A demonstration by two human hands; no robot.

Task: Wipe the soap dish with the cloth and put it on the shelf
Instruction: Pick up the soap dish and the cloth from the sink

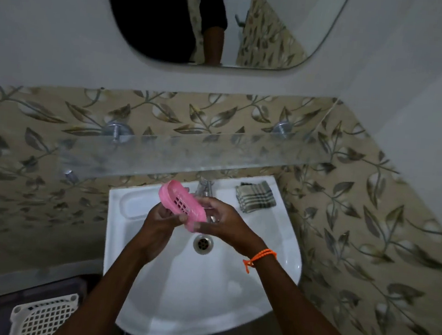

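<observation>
Both hands hold the pink soap dish (181,205) above the sink (281,258) basin: the left hand (161,219) grasps its near edge, the right hand (219,221) its end. The cloth (255,197) lies folded on the sink's back right corner. Best keep one firm grip and fetch the cloth before the shelf (194,153).

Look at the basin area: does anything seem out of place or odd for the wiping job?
Only this: the cloth lies folded on the basin rim while both hands hold the soap dish.
</observation>
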